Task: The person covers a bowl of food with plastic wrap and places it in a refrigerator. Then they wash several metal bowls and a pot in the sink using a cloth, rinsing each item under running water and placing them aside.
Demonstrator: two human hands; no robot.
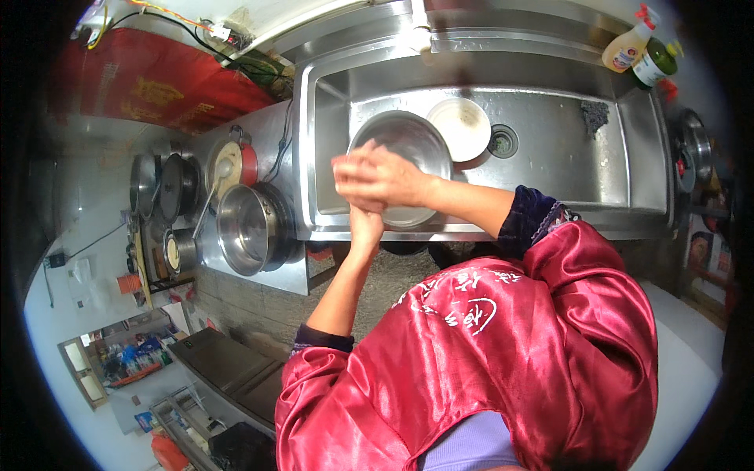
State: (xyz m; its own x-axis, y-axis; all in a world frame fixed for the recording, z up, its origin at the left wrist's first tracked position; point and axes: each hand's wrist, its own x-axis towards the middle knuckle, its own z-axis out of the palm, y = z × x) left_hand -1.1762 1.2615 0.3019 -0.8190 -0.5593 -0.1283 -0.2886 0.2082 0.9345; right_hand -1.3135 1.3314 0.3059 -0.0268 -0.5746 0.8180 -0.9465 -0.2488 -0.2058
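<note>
My right hand [378, 177] lies over my left hand [366, 226], the two pressed together above the near edge of a steel sink [550, 169]. Right under them a round steel bowl [404, 140] sits in the basin, with a white bowl [460, 125] touching its far right side. I see nothing held in either hand. The left hand's fingers are mostly hidden by the right hand. Red satin sleeves cover both my arms to the forearm.
A drain [503, 142] and a dark scouring pad [594, 116] are in the basin. Two bottles [628, 49] stand at the sink's far right corner. On the counter to the left are a big steel pot [247, 231], a red pot with ladle [232, 163] and dark pans [169, 184].
</note>
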